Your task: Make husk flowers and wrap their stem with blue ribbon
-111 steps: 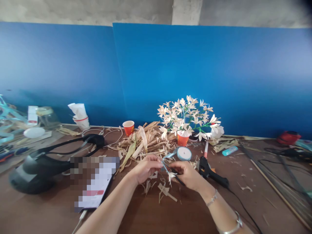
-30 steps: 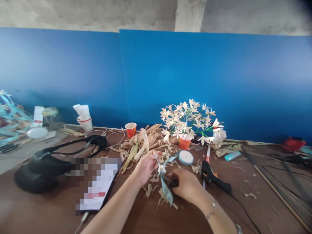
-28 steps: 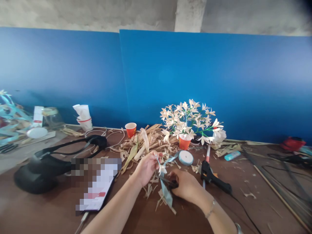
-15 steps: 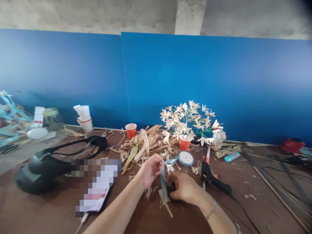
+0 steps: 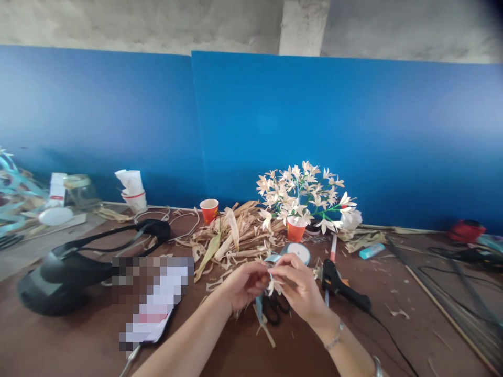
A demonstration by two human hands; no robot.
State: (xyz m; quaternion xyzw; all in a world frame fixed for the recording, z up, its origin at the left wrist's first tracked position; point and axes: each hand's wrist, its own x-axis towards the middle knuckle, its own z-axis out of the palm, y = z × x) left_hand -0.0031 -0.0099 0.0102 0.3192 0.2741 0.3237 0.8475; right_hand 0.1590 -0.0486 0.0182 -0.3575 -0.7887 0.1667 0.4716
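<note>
My left hand (image 5: 244, 285) is closed in a pinch around the base of a small cream flower (image 5: 275, 285) wrapped with light blue ribbon. Meeting it from the right, my right hand (image 5: 299, 287) has its thumb and fingers pinched together at the same spot, on the ribbon; the exact grip is partly hidden. A tail of the blue ribbon (image 5: 258, 305) hangs below the fingers. Under my hands lie dark-handled scissors (image 5: 272, 310), their blades covered. Just behind the right hand sits the ribbon spool (image 5: 302, 251).
Dried husks (image 5: 239, 230) are heaped behind my hands, beside an orange paper cup (image 5: 209, 211). A cream flower arrangement (image 5: 302, 196) stands in another cup. To the right lies a black glue gun (image 5: 343, 288); to the left, a phone (image 5: 161, 298) and a black headset (image 5: 58, 277).
My right hand has lifted away from the scissors and come up to my left fingers, closing at the ribbon. The scissors handles now show more. My left hand still holds the flower.
</note>
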